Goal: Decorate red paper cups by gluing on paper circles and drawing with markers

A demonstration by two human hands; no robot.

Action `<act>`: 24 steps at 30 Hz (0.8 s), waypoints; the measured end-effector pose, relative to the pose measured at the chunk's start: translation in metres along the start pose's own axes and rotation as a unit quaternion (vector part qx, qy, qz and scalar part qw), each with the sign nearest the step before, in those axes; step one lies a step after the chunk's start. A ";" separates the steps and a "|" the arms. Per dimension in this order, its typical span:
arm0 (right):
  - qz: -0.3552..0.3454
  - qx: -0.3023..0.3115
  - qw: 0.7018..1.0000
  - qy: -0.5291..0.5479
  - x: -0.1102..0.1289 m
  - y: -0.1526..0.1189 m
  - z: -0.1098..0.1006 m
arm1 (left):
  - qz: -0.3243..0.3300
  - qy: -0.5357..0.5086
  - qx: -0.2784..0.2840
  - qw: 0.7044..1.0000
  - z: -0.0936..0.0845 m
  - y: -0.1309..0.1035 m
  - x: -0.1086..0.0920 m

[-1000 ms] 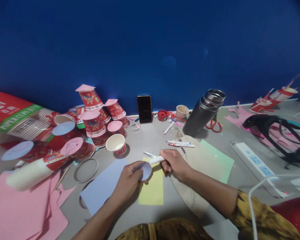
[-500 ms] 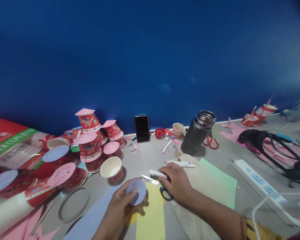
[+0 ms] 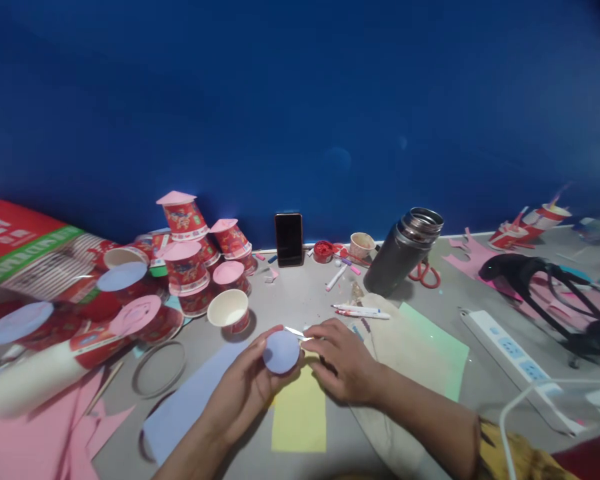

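A small round blue paper disc (image 3: 281,352) is held in my left hand (image 3: 250,383), facing up toward the camera. My right hand (image 3: 343,360) is just right of it, its fingers curled close to the disc. Silvery scissor blades (image 3: 296,333) show between the two hands, by the disc's upper right edge; the scissors' handles are hidden. Beneath the hands lies a yellow paper strip (image 3: 299,427), with a blue paper sheet (image 3: 185,400) to its left.
Stacked red paper cups (image 3: 186,267) and an open cup (image 3: 229,311) stand at the left. A phone (image 3: 289,240) leans on the wall. A dark flask (image 3: 403,250), green paper (image 3: 433,347), markers (image 3: 363,312) and a power strip (image 3: 515,353) are on the right.
My right hand has moved left against the disc, and the white tube that was by its fingers no longer shows. The disc has turned slightly and risen. The whole view has shifted a little.
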State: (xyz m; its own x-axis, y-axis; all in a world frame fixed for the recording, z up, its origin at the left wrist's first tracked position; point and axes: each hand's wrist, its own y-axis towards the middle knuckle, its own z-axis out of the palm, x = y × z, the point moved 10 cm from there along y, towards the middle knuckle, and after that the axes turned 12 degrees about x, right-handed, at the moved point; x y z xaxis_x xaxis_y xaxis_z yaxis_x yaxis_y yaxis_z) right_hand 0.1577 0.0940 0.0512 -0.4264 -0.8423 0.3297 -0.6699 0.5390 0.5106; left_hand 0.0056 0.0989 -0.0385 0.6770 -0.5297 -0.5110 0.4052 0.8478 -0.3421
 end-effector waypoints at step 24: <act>0.377 -0.111 0.720 0.573 -0.100 -0.042 0.036 | -0.026 0.462 0.019 0.886 0.017 -0.044 -0.019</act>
State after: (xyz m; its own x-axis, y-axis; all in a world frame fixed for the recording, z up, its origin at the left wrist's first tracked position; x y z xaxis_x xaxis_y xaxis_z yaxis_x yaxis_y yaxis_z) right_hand 0.2069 0.1552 -0.0319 0.2477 0.1760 0.9527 -0.3434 0.9355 -0.0836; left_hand -0.0144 0.0718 -0.0006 -0.1274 -0.3466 -0.9293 0.4540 0.8127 -0.3653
